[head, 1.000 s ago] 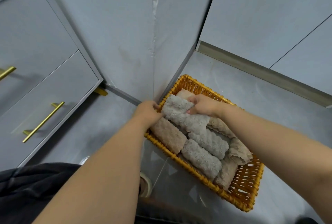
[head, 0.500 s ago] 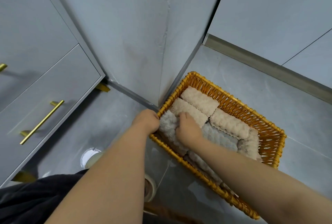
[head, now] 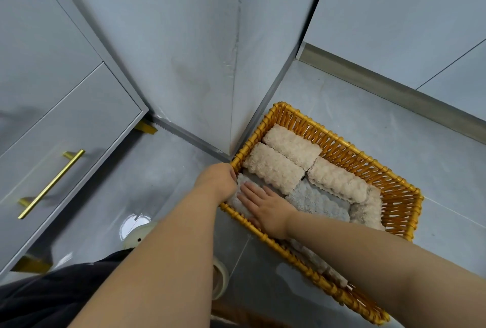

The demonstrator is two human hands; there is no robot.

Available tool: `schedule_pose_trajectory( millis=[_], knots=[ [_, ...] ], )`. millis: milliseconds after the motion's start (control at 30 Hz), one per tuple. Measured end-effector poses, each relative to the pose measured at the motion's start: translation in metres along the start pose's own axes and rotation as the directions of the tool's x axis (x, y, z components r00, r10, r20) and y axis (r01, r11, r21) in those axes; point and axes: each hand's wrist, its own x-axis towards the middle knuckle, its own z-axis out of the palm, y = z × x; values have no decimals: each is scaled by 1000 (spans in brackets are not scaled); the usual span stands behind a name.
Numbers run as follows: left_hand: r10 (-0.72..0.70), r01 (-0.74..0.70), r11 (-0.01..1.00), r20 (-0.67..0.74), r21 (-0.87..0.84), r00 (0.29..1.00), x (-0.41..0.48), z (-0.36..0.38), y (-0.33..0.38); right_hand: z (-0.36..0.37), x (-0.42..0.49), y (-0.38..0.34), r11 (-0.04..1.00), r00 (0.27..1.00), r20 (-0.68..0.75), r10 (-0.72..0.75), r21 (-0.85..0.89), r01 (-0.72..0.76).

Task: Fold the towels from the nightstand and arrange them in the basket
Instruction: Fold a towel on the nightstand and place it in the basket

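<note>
Around: grey drawer unit (head: 65,128) far left w/ a brass bar handle (head: 51,184) and brass feet (head: 146,128), standing well apart from the basket. A grey wall corner (head: 234,65) comes down right behind the basket's far-left corner, close to touching. Grey tiled floor (head: 355,107) w/ a metal skirting strip (head: 381,86) at the back right. On the floor btw the two forearms there's a roll of tape (head: 220,279), and a white round thing (head: 136,235) just left of the L forearm; can't tell what it is. Dark clothing (head: 39,298) bottom left. The R forearm crosses over the near side of the basket and hides part of what's inside. Basket (head: 342,150): orange wicker, rectangular, on the floor, packed w/ folded towels. Two beige towels (head: 273,167) lie side by side at the far-left end, a third beige one (head: 338,179) next to them along the far side, a grey one (head: 318,204) in the middle, another beige (head: 368,213) at the right end. R hand (head: 265,205) lies flat, fingers straight, pressing on a grey towel (head: 236,200) at the near-left corner. L hand (head: 219,179) sits at that corner's rim, fingers curled down out of sight; can't tell what it grips.
</note>
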Motion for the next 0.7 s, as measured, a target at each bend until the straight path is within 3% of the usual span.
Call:
schedule_pose_trajectory(
  millis=[233, 400, 467, 700],
  knots=[
    [14, -14, 1000, 30, -1, 999, 1, -1, 0, 0, 13, -2, 995, 995, 99, 28, -102, -18],
    [16, -14, 999, 56, -38, 998, -1, -4, 1, -19, 2, 2, 996, 993, -120, 5, 95, 6],
    [16, -12, 996, 50, -83, 999, -2, -7, 0, -31, -2, 6, 995, 974, -226, 14, 100, 9],
    [15, -20, 982, -27, -188, 1000, -17, -30, -9, -75, -6, 11, 992, 919, -392, 46, 127, 4]
  ],
)
